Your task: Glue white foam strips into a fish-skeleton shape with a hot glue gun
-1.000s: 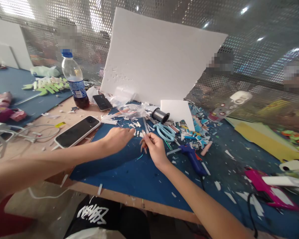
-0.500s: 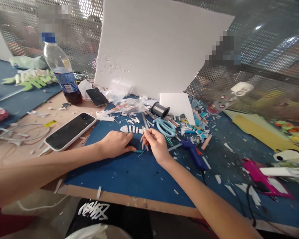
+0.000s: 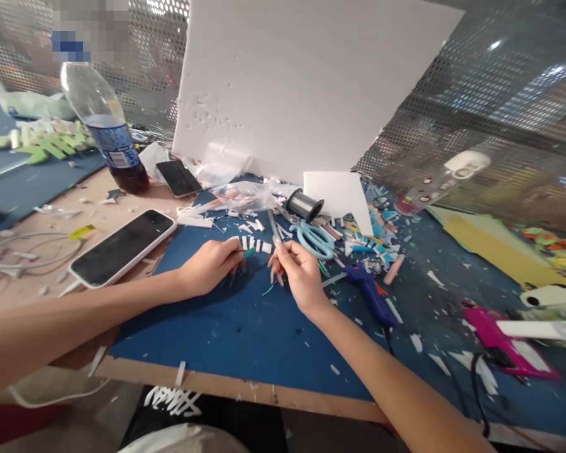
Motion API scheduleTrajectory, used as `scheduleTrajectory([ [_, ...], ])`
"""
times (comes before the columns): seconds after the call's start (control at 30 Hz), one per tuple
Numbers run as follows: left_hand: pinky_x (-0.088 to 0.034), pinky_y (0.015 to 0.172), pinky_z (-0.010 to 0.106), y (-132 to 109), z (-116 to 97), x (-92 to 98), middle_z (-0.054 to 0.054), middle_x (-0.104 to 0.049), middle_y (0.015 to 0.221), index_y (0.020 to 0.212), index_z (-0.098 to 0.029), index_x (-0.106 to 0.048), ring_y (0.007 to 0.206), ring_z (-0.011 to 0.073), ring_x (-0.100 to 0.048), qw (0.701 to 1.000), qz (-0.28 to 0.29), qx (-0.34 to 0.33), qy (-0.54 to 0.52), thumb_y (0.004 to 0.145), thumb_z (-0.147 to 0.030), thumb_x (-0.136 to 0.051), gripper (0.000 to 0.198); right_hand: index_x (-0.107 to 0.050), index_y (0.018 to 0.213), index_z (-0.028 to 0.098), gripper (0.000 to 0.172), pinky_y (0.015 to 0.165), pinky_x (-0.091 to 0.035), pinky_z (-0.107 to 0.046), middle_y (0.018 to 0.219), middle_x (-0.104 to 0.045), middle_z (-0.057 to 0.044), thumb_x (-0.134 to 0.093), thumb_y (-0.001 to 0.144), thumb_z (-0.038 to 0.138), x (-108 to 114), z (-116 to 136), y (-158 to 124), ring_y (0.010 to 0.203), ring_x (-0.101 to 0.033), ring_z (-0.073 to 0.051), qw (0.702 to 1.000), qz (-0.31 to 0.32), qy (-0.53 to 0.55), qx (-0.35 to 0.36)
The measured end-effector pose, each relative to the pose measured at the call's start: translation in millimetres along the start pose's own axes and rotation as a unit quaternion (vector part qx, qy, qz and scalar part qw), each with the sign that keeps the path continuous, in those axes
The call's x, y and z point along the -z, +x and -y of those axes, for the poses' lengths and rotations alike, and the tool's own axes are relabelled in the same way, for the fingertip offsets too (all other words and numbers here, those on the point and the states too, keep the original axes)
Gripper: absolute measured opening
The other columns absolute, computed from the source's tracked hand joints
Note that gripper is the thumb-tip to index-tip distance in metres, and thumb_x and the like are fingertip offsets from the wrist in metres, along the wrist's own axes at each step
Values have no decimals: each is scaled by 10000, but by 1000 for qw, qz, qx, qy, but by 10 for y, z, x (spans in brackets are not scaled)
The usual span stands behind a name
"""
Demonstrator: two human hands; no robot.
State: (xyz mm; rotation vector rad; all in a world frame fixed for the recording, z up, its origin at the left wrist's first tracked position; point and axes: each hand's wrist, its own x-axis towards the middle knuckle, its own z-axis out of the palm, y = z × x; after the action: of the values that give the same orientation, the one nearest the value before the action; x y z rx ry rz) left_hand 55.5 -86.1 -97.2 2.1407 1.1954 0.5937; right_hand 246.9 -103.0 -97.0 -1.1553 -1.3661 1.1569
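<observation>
My left hand point(image 3: 212, 267) is closed in a pinch on a small teal strip point(image 3: 248, 253), its tip showing past the thumb and finger. To its right, my right hand point(image 3: 302, 274) has thumb and fingers pressed together; what lies between them is too small to make out. Just beyond both hands, a row of white segments point(image 3: 257, 245) lies on the blue mat point(image 3: 207, 340), partly hidden by my left hand. A thin teal sliver point(image 3: 268, 290) rests on the mat below my right fingertips.
Light-blue scissors point(image 3: 316, 239), a wire spool point(image 3: 304, 205) and a blue glue gun point(image 3: 371, 294) lie right of centre among scraps. A phone point(image 3: 122, 248) and a bottle point(image 3: 116, 141) are at left. A white board point(image 3: 283, 82) stands behind.
My left hand has lifted off the mat with the teal strip and tilted up near the white segments. My right hand stays in about the same place, still pinched. The view has shifted slightly.
</observation>
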Motion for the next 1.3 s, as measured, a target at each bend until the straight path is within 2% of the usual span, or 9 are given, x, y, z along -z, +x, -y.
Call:
scheduleTrajectory([
  [0.17,-339,463,175,16,31,-17,-51,-460,501,662,-172,-442,430,59,-428,990,-5,44,-131,916,-323,-355,308,-531,645,177,319,402,-366,-198,502,-519,37,-547,840,429,-20,10,-24,399,-467,-74,1000,13,-13,3],
  [0.3,-300,429,164,42,42,-54,-59,-401,502,647,-167,-429,420,46,-348,966,-2,58,-253,914,-405,-353,366,-533,645,183,317,415,-382,-204,497,-514,38,-528,855,422,-42,54,-73,413,-470,-78,999,32,-26,18],
  [0.4,-265,392,160,54,43,-69,-68,-370,476,645,-171,-413,393,42,-310,950,14,81,-300,899,-470,-367,395,-535,646,188,315,435,-394,-212,510,-520,34,-516,867,411,-56,73,-99,426,-469,-81,998,45,-28,24],
  [0.63,-261,385,154,49,41,-77,-67,-365,453,626,-165,-407,387,36,-310,945,21,90,-314,876,-533,-387,444,-532,645,191,316,459,-410,-222,535,-545,27,-521,863,420,-100,31,-108,447,-489,-88,997,70,-20,19],
  [0.9,-250,378,159,55,36,-71,-62,-386,454,620,-166,-391,385,33,-319,936,36,70,-344,858,-580,-387,477,-545,667,188,296,481,-436,-214,537,-547,34,-515,874,398,-117,-9,-101,464,-530,-87,996,82,-28,20],
  [1.17,-264,394,173,51,36,-58,-78,-358,443,635,-176,-374,379,36,-309,926,56,47,-371,866,-554,-397,444,-540,671,193,294,492,-442,-220,543,-552,30,-516,872,407,-129,-14,-90,474,-538,-94,996,90,-15,19],
  [1.3,-280,395,180,57,45,-58,-76,-366,441,645,-182,-371,373,44,-319,927,52,56,-366,887,-523,-364,418,-545,681,195,288,515,-452,-225,568,-568,24,-507,879,400,-129,-7,-100,498,-548,-97,995,93,-10,23],
])
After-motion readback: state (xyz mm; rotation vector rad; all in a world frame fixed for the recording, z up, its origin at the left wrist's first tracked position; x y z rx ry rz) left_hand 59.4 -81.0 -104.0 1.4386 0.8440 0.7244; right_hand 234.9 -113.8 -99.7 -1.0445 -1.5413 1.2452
